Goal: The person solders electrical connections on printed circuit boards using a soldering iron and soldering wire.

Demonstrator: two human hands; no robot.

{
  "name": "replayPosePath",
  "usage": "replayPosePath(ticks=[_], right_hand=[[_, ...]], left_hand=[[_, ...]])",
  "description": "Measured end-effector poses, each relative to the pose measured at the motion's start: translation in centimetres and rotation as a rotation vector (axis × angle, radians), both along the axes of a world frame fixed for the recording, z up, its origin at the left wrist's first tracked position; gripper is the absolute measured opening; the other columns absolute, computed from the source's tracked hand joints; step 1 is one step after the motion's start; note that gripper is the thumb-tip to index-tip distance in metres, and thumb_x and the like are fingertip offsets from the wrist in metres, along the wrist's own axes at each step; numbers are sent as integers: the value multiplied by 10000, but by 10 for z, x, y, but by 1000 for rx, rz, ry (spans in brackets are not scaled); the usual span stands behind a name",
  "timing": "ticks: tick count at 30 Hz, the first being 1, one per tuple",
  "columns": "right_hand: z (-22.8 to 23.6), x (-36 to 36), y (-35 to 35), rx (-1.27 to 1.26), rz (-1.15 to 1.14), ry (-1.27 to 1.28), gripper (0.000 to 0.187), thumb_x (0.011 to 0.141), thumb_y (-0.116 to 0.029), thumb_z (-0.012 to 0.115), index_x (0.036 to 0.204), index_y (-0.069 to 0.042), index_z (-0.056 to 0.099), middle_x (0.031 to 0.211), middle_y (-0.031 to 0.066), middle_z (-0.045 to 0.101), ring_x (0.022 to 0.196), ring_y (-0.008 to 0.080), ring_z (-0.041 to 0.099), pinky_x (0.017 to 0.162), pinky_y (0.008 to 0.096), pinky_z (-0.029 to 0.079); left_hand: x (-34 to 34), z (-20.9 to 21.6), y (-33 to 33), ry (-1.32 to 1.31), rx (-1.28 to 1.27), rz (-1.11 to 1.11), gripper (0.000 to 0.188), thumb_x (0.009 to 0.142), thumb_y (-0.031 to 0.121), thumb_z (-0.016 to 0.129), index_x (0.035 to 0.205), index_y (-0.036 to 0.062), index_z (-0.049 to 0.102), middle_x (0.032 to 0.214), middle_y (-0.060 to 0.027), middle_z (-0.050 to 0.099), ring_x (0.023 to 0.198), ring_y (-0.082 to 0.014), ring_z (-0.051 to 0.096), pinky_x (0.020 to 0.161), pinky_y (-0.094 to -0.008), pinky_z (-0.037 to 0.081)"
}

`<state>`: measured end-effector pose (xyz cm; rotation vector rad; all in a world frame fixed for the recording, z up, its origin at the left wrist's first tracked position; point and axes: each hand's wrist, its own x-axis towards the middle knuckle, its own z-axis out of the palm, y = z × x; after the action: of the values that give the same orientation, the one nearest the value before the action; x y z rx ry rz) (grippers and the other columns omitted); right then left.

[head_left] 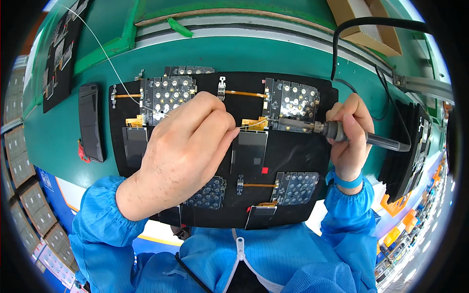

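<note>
My left hand pinches a thin solder wire, whose free end reaches the edge of the upper right circuit board. In my right hand is a soldering iron, lying almost level with its tip pointing left at that same edge. The tip and wire end come close beside a gold flex cable; whether they touch is too small to tell. Below this cable is a small dark display. All of it rests on a black pad. My left hand partly hides another board.
More boards with displays lie on the pad's near side. At left are a black phone-like device and a black board-filled panel. Stacked black pads stand at right. The iron's cord loops near a cardboard box.
</note>
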<state>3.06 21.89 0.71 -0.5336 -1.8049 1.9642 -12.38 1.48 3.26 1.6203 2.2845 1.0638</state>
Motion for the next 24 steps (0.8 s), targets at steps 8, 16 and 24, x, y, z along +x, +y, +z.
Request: replayPosePath(ticks=[8,16,24], right_hand=[[1,-1,0,5,-17,-17,206,805,-240,528,750,-52,466,649,22,453,525,45,318,448,196,238],[2,-2,-1,11,-16,9,182,811,-212,522,758,-46,472,630,8,435,532,45,327,459,194,243],[0,-1,0,-16,-16,10,179,816,-202,523,754,-41,477,648,17,458,521,40,336,474,191,261]], left_hand=[[2,-2,6,-1,-16,-27,164,665,-73,670,755,-18,545,774,-119,524,654,-253,553,554,-311,448],[6,-6,9,-14,-49,-43,154,684,-74,651,747,-12,525,685,-103,532,569,-242,546,489,-312,427],[8,-7,9,-15,-74,-43,150,692,-80,643,747,-13,521,676,-106,541,563,-238,548,479,-307,423]])
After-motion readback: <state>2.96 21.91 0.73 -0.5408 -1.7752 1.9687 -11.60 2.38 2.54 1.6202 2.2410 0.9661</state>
